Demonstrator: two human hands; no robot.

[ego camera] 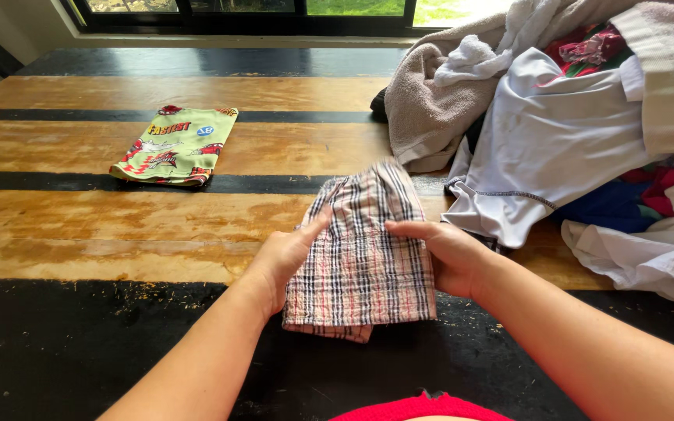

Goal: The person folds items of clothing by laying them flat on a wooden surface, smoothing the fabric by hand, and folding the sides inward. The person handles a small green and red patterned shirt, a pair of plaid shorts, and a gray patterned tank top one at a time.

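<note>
Folding in hand: plaid garment (362,249) gripped by left hand (284,256) and right hand (448,256) on striped surface (79,234). Green printed garment (175,145) lies folded beyond-left of plaid; laundry heap (571,132) beyond-right. Judged next: another fold, edges squared.

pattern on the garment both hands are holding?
Plaid garment: pale ground, dark and reddish check lines. Head view.

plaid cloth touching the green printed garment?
Apart. Head view: bare striped floor lies plainly between the plaid cloth and the green printed garment.

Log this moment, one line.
left hand: holds plaid cloth | right hand: holds same cloth | folded green cloth: apart | laundry pile: right
</note>
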